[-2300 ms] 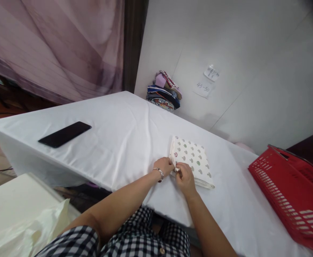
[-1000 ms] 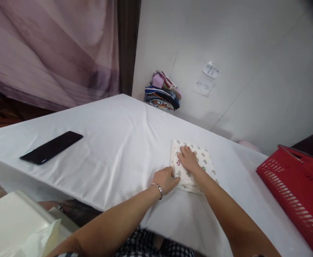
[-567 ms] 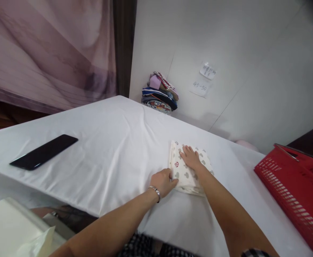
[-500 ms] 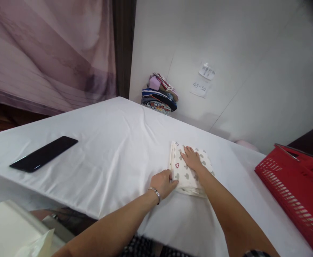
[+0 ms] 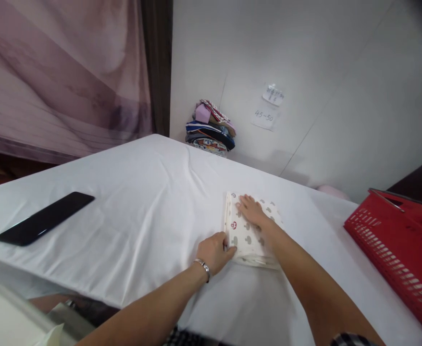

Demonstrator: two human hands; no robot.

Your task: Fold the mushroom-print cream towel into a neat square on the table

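Note:
A folded cream cloth with grey and red mushroom-like prints (image 5: 247, 240) lies on the white-covered table (image 5: 153, 206). My left hand (image 5: 215, 251), with a silver bracelet at its wrist, grips the near left corner; the thumb rests on top and the fingers curl at the left side, partly hidden. Flat on the upper part of the cloth lies my right hand (image 5: 253, 211), fingers stretched out and holding nothing. Layers of the fold show along the cloth's left and near edges.
A red plastic basket (image 5: 394, 240) stands at the right edge. On the left lies a glossy black flat panel (image 5: 45, 218). A stack of folded clothes (image 5: 211, 127) is at the back against the wall, below paper signs (image 5: 265, 117). A pink curtain (image 5: 63, 72) hangs at the left.
The whole view has shifted slightly, so things sit a little further left. Both hands keep nearly the same places on the cloth.

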